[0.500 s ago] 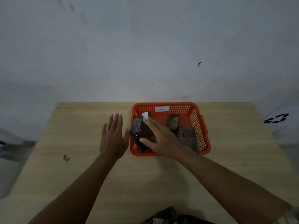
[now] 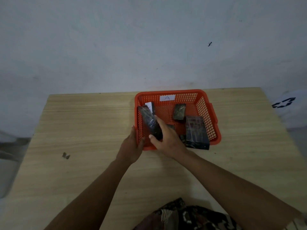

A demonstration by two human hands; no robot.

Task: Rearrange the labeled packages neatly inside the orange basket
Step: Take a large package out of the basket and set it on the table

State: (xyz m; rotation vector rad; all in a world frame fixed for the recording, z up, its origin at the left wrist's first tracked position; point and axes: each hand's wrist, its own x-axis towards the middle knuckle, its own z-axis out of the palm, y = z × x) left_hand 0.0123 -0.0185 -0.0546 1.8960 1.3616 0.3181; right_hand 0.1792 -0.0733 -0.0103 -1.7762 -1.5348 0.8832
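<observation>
An orange basket [image 2: 206, 103] with a white "A" label on its far wall sits on the wooden table. My right hand [image 2: 167, 140] grips a long dark wrapped package [image 2: 149, 121] by its near end, tilted along the basket's left side. Behind it lies a package with a white label [image 2: 149, 105]. A small dark package [image 2: 179, 112] lies at the middle back, and a large dark package [image 2: 196, 131] leans over the near right rim. My left hand [image 2: 132, 145] holds the basket's near left corner.
The wooden table [image 2: 83, 130] stands against a pale wall. A small dark scrap [image 2: 66, 155] lies on the table to the left. Patterned cloth [image 2: 182, 214] shows at the near edge. A white object with black marks [image 2: 285, 105] sits beyond the table's right side.
My left hand moved from flat beside the basket to grasping its near left corner. My right hand shifted from the package's top to gripping its near end, tilting it.
</observation>
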